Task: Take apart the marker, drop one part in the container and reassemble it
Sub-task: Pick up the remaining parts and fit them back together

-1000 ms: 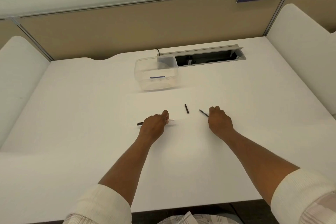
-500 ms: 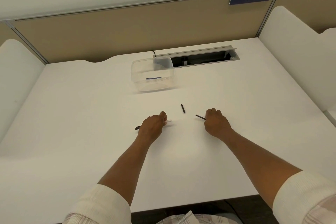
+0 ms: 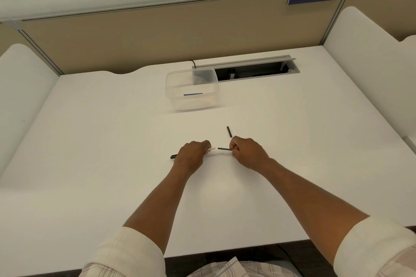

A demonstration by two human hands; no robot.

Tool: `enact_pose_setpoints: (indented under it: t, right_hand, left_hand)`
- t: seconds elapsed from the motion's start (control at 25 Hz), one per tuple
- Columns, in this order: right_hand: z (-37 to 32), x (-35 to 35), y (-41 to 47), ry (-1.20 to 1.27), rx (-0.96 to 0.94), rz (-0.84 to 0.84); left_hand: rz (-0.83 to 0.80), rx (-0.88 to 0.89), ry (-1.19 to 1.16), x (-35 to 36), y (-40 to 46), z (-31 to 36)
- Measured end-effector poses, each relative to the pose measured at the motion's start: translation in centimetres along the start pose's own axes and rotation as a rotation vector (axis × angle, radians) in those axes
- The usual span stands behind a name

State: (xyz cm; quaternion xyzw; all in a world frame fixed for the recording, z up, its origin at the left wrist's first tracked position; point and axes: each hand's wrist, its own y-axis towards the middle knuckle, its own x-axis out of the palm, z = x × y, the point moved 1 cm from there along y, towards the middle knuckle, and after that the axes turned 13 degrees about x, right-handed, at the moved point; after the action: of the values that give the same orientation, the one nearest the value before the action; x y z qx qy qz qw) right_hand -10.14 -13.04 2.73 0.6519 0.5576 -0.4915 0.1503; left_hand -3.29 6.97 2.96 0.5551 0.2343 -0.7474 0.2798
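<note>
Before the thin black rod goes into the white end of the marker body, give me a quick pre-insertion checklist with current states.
1. Left hand gripping marker body: ok.
2. Right hand gripping thin black rod: ok.
3. Rod tip facing the body's white end: ok, small gap between them.
4. Exact alignment of rod with the opening: cannot tell.
5. Loose black piece on the table, clear of both hands: ok.
6. Part inside the container: ok, a dark strip shows.
</note>
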Motion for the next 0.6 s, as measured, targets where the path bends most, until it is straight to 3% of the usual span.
enact_pose_setpoints:
  t: [0.6]
  right_hand:
    - [-0.7, -0.1, -1.6, 0.118, -0.012, -0.04]
  left_hand:
    - [0.0, 0.009, 0.013, 0.2, -0.2, 0.1]
